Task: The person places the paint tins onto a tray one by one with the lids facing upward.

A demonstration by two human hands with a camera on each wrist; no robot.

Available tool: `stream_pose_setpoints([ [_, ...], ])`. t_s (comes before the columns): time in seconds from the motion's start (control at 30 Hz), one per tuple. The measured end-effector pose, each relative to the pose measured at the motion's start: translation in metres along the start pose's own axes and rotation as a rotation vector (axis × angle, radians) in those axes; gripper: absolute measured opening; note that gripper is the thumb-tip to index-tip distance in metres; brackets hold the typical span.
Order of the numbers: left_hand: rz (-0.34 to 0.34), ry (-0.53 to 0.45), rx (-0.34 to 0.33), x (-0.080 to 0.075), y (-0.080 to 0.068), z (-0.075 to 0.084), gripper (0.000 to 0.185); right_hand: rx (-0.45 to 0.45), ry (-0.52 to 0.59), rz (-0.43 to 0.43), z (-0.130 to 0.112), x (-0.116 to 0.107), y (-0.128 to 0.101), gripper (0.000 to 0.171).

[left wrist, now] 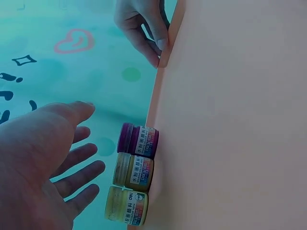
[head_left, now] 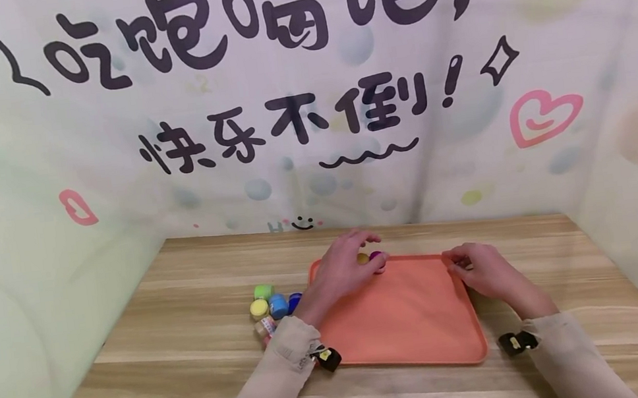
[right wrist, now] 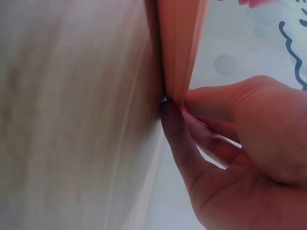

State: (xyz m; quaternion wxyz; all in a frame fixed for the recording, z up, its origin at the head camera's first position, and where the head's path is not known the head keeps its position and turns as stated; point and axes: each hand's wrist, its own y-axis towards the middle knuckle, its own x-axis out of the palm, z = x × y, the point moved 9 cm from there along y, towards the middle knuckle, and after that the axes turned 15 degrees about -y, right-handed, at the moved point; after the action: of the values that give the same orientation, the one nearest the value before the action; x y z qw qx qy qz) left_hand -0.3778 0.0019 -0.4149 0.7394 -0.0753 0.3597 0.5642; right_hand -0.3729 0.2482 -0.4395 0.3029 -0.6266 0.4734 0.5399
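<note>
Tray, orange and flat, lies on the wooden table in front of me, and my right hand pinches its far right corner. From the head view I only see that hand curled at the rim; the right wrist view shows the thumb on top and a finger beneath, clamped on the thin edge. My left hand hovers over the tray's far left corner. From above it hides most of what is beneath it, but the left wrist view shows its fingers spread and holding nothing, just beside three small paint jars standing in a row on the tray: purple, amber, yellow. Only the head view shows the loose cluster of jars on the table, just left of the tray. Pale printed backdrop walls with black Chinese lettering and a pink heart close in the table on three sides.
</note>
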Motion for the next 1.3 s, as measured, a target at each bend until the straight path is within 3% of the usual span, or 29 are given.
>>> stream_pose_setpoints([
  [0.27, 0.006, -0.042, 0.052, -0.012, -0.006, 0.002, 0.032, 0.024, 0.008, -0.021, 0.001, 0.001, 0.003, 0.029],
  [0.7, 0.026, -0.04, 0.043, -0.028, -0.019, -0.003, 0.028, 0.028, -0.008, -0.03, 0.001, 0.0, 0.003, 0.03],
  [1.1, 0.061, -0.005, 0.159, -0.043, -0.035, -0.002, 0.022, 0.034, -0.012, -0.039, 0.002, 0.003, -0.001, 0.03],
  [1.3, 0.072, -0.004, 0.14, -0.052, -0.043, -0.004, 0.022, 0.049, -0.01, -0.052, 0.0, 0.004, -0.002, 0.03],
])
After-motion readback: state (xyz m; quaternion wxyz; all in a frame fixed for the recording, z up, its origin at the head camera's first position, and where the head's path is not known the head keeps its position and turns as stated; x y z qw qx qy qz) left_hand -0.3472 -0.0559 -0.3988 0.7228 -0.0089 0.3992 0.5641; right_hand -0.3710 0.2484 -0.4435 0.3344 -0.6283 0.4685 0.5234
